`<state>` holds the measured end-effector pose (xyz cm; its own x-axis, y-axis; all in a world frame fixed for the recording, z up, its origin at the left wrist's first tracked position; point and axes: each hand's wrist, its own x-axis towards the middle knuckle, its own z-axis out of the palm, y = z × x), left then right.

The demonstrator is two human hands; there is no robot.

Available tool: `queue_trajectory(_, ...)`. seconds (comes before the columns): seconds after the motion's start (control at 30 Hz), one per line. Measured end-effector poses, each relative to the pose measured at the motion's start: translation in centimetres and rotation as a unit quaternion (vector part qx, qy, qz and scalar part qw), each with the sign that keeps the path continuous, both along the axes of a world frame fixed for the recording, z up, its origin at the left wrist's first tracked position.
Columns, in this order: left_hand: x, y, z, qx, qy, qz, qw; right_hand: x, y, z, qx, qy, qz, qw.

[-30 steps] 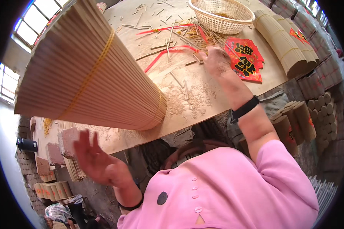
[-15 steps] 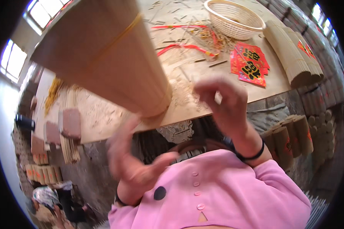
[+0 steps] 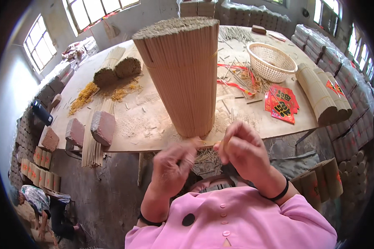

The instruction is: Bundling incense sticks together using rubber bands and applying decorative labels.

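A tall bundle of thin tan incense sticks (image 3: 183, 83) stands upright at the table's near edge, wider at its ragged top than at its base. A thin yellow band circles its upper part. My left hand (image 3: 173, 168) is just below the base, fingers bent and slightly blurred. Beside it on the right, my right hand (image 3: 246, 150) has its fingers closed in a pinch. Between the fingertips of both hands runs a thin yellowish strand, which looks like a rubber band (image 3: 204, 142). Neither hand visibly touches the bundle.
Yellow rubber bands (image 3: 84, 97) lie in a pile on the table (image 3: 139, 135) at left, near bricks (image 3: 103, 128) and loose sticks. On the right are red paper labels (image 3: 282, 103), a cream basket (image 3: 272, 62) and lying bundles (image 3: 316, 95). A person (image 3: 43, 207) bends at lower left.
The bundle, tilted before, now stands more upright in view as my head view has shifted. My hands, apart earlier, have come together with a yellowish strand between them.
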<state>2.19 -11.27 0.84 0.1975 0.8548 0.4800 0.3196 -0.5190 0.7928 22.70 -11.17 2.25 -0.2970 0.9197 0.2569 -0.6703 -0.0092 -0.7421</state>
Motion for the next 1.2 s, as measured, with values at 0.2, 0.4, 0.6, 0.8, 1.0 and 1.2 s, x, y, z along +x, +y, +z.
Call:
queue_trajectory(0.2,-4.1,1.7,0.8,-0.004,-0.420,0.055,0.906,-3.4,-0.6,-0.6,0.554,-0.523,-0.084,0.642)
queue_trajectory(0.4,-3.9,2.0,2.9,0.013,-0.523,0.127,0.843,-3.8,-1.7,-1.0,0.542,-0.470,-0.130,0.684)
queue_trajectory(0.6,-1.1,0.7,6.1,0.175,-0.349,0.026,0.920,-3.4,-0.9,1.9,0.380,-0.484,-0.182,0.767)
queue_trajectory(0.8,-0.4,1.2,12.6,0.356,0.177,0.262,0.879,-0.9,-1.7,3.6,0.285,-0.343,-0.093,0.890)
queue_trajectory(1.0,2.9,-1.8,9.5,0.416,0.629,0.145,0.641,0.9,1.4,9.3,0.294,-0.434,-0.191,0.830)
queue_trajectory(1.2,5.8,-4.5,12.1,0.441,0.686,-0.143,0.561,1.5,-3.2,14.3,0.221,-0.292,0.101,0.925)
